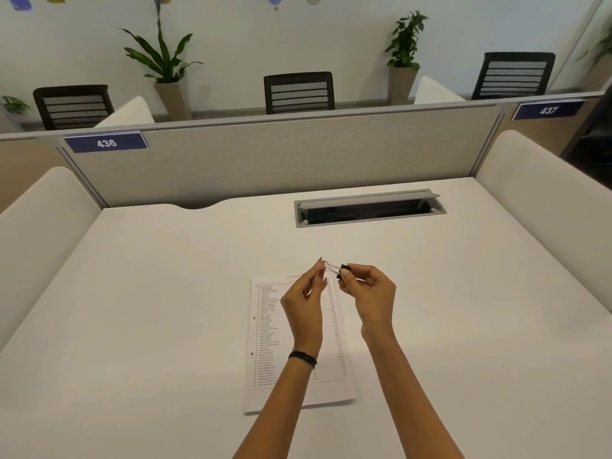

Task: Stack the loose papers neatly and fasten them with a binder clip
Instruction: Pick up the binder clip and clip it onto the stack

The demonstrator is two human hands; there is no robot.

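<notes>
A stack of printed papers [265,332] lies flat on the white desk [149,309], squared up, partly hidden under my forearms. Above its far edge I hold a small black binder clip [343,272] in the air with both hands. My right hand [369,294] pinches the black body of the clip. My left hand [306,301] pinches the clip's wire handles between its fingertips. The clip is clear of the papers.
An open cable tray [369,208] is set into the desk beyond the papers. A grey partition [281,154] closes the far side, and padded white dividers [39,226] stand at left and right. Chairs and plants stand behind.
</notes>
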